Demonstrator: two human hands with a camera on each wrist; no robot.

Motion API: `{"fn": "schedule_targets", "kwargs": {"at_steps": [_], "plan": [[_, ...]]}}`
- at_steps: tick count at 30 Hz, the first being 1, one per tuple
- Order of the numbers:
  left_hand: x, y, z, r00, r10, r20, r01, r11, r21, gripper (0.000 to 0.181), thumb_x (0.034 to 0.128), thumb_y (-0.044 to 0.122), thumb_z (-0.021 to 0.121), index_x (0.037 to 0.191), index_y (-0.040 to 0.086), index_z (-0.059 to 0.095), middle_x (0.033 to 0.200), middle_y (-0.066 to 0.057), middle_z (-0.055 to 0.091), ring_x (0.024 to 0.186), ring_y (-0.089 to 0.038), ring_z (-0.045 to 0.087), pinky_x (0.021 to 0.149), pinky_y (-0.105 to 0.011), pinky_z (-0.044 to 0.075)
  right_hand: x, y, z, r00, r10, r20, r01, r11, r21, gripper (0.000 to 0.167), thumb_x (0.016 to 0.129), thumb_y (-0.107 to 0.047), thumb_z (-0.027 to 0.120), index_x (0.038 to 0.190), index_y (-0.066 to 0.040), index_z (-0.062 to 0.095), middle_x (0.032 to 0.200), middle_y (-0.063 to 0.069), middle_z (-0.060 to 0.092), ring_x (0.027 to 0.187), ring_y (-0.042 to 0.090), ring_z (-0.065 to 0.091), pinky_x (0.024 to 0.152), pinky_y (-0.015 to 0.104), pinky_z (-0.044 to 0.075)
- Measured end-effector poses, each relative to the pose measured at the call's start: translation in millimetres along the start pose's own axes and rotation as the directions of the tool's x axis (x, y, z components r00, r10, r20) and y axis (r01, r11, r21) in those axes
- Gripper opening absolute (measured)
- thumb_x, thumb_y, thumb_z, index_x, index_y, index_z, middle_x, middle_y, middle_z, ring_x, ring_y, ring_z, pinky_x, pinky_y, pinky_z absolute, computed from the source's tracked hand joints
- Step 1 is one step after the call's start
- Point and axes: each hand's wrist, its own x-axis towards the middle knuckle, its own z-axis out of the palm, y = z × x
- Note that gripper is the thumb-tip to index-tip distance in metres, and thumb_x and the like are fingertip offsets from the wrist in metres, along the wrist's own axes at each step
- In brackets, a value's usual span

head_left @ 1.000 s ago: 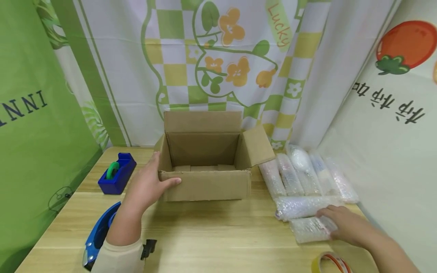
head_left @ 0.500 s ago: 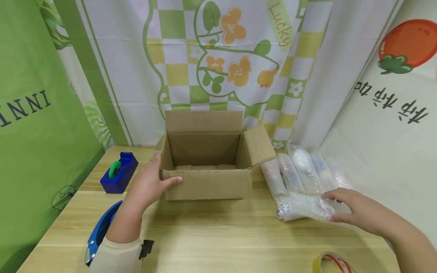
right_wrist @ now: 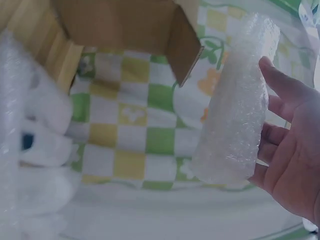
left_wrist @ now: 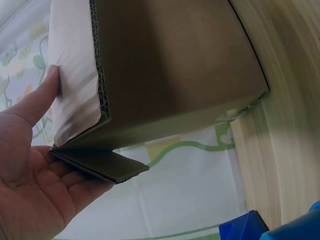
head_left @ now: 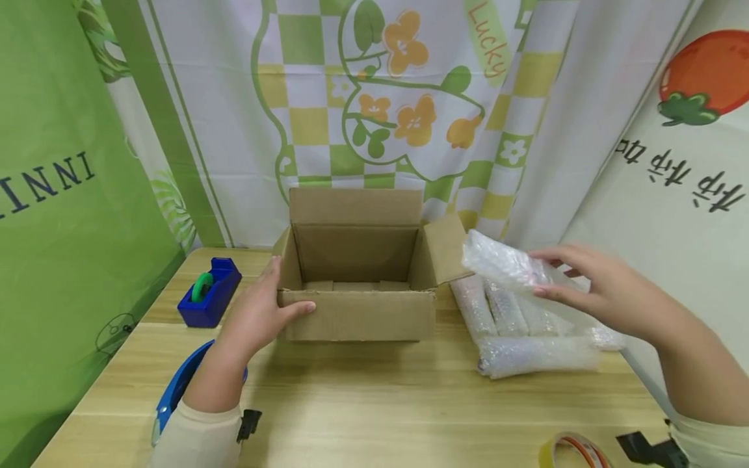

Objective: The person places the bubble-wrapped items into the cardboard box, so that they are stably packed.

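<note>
An open cardboard box (head_left: 357, 316) stands on the table with its flaps spread outward. My left hand (head_left: 253, 320) holds the box at its front left corner, thumb on the front wall. In the left wrist view, the fingers lie under a side flap (left_wrist: 107, 165). My right hand (head_left: 608, 292) grips a bubble-wrapped package (head_left: 500, 260) in the air, right of the box and above other wrapped packages (head_left: 535, 356). In the right wrist view, the held package (right_wrist: 232, 107) sits between thumb and fingers; its contents cannot be made out.
A blue tape dispenser (head_left: 209, 296) with green tape stands at the left. Nearer, a blue tape gun (head_left: 175, 387) lies partly behind the left forearm. A yellow tape roll (head_left: 576, 452) is at the front right. Curtains (head_left: 386, 149) hang behind the table (head_left: 374, 403).
My right hand has picked up the nearest wrapped package and raised it toward the box's right flap. The left hand keeps its hold on the box.
</note>
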Motion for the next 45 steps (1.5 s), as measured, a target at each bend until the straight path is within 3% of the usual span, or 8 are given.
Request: {"fn": "schedule_targets", "kwargs": {"at_steps": [13,17,23,26,32,38,42,45], "plan": [[-0.4,-4.6,-4.9,0.999,0.042,0.024,-0.041,0.999,-0.017,0.115,0.0808,0.069,0.064,0.159,0.014,0.001,0.164,-0.016,0.01,0.147,-0.042,0.02,0.114,-0.06,0.028,94.5,-62.1,-7.3,0.98,-0.195,-0.025,0.196,0.98,0.04,0.046,0.091,-0.036,0.071,0.133,-0.022,0.059,0.12,-0.003,0.058,0.109,0.015,0.053,0.083,0.04,0.047],[-2.6,-3.6,-5.8,0.999,0.052,0.018,-0.052,0.999,-0.003,0.103,0.0809,0.069,0.064,0.158,0.016,0.02,0.165,-0.014,0.007,0.146,-0.044,0.023,0.11,-0.062,0.032,130.3,-75.3,3.9,0.977,-0.213,0.026,0.212,0.977,0.033,0.051,0.092,-0.047,0.065,0.135,-0.021,0.058,0.121,0.0,0.057,0.113,0.018,0.052,0.091,0.044,0.046],[-5.6,-2.6,-7.8,0.999,0.037,-0.017,-0.037,0.999,0.033,0.074,0.0769,0.073,0.064,0.123,0.016,0.055,0.165,-0.013,0.012,0.117,-0.043,0.057,0.069,-0.041,0.052,169.6,-85.9,26.1,0.971,-0.216,0.102,0.215,0.976,0.018,0.057,0.091,-0.055,0.062,0.138,-0.023,0.056,0.126,0.002,0.054,0.115,0.02,0.052,0.098,0.045,0.044],[-8.6,-1.0,-10.2,0.999,0.031,-0.018,-0.03,0.999,0.041,0.069,0.0755,0.074,0.065,0.116,0.018,0.055,0.165,-0.012,0.013,0.094,-0.032,0.061,0.054,-0.03,0.044,181.1,-88.4,38.9,0.967,-0.222,0.127,0.221,0.975,0.017,0.056,0.091,-0.055,0.062,0.137,-0.023,0.056,0.128,0.001,0.053,0.115,0.02,0.052,0.098,0.045,0.045],[-17.4,1.4,-17.7,1.0,0.016,-0.012,-0.015,0.997,0.073,0.074,0.0748,0.076,0.064,0.117,0.016,0.055,0.164,-0.014,0.015,0.094,-0.032,0.062,0.059,-0.031,0.046,192.4,-94.1,62.5,0.958,-0.242,0.156,0.24,0.97,0.028,0.054,0.091,-0.054,0.063,0.135,-0.023,0.057,0.135,0.001,0.052,0.118,0.021,0.053,0.1,0.046,0.045],[-24.7,-1.7,-25.2,1.0,0.002,0.009,-0.002,0.998,0.067,0.075,0.0731,0.077,0.065,0.115,0.016,0.054,0.165,-0.014,0.014,0.069,-0.02,0.057,0.056,-0.029,0.045,198.6,-101.6,80.7,0.948,-0.259,0.183,0.259,0.965,0.024,0.054,0.091,-0.054,0.064,0.134,-0.022,0.058,0.133,0.0,0.055,0.119,0.02,0.053,0.1,0.042,0.046],[-27.7,-5.5,-29.0,1.0,0.002,0.015,-0.003,0.997,0.074,0.077,0.0719,0.079,0.064,0.117,0.017,0.054,0.164,-0.013,0.015,0.083,-0.023,0.061,0.063,-0.032,0.048,202.1,-105.0,91.7,0.948,-0.257,0.189,0.26,0.966,0.01,0.054,0.09,-0.054,0.064,0.133,-0.022,0.058,0.131,-0.001,0.056,0.121,0.019,0.052,0.102,0.041,0.045],[-28.0,-7.6,-30.0,1.0,0.0,0.022,-0.002,0.997,0.071,0.093,0.0717,0.08,0.063,0.137,0.016,0.047,0.162,-0.016,0.021,0.107,-0.037,0.061,0.076,-0.046,0.054,202.3,-105.7,101.7,0.949,-0.245,0.197,0.249,0.969,0.004,0.055,0.09,-0.054,0.065,0.133,-0.022,0.058,0.129,0.0,0.056,0.118,0.019,0.054,0.1,0.041,0.047]]}}
